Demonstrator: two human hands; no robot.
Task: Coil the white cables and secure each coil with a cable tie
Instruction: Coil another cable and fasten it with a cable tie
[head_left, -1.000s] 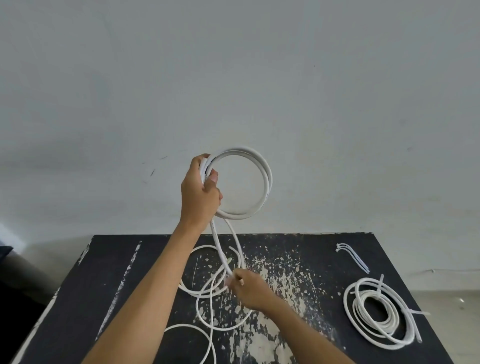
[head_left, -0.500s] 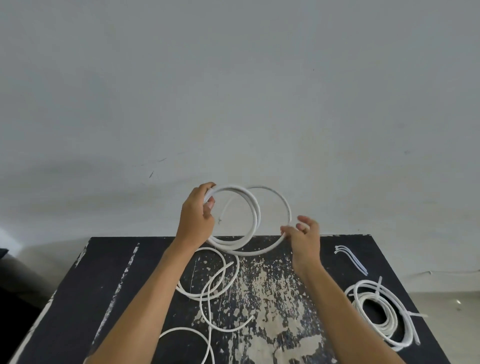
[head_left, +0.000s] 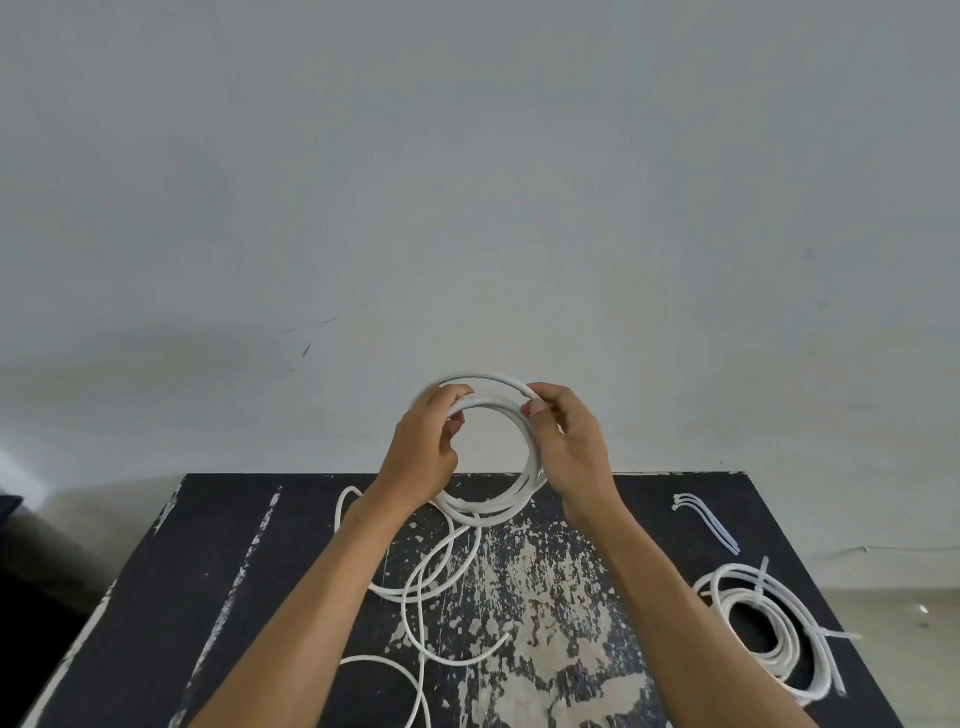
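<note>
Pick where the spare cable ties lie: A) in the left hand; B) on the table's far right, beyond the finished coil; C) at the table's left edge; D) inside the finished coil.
B: the cable ties lie on the table beyond the finished coil.

Left hand (head_left: 423, 451) and right hand (head_left: 569, 447) raised, fingers curled

Black scuffed table (head_left: 249, 597): loose cable loops (head_left: 415, 597), tied coil (head_left: 774, 629), cable ties (head_left: 709, 522).
</note>
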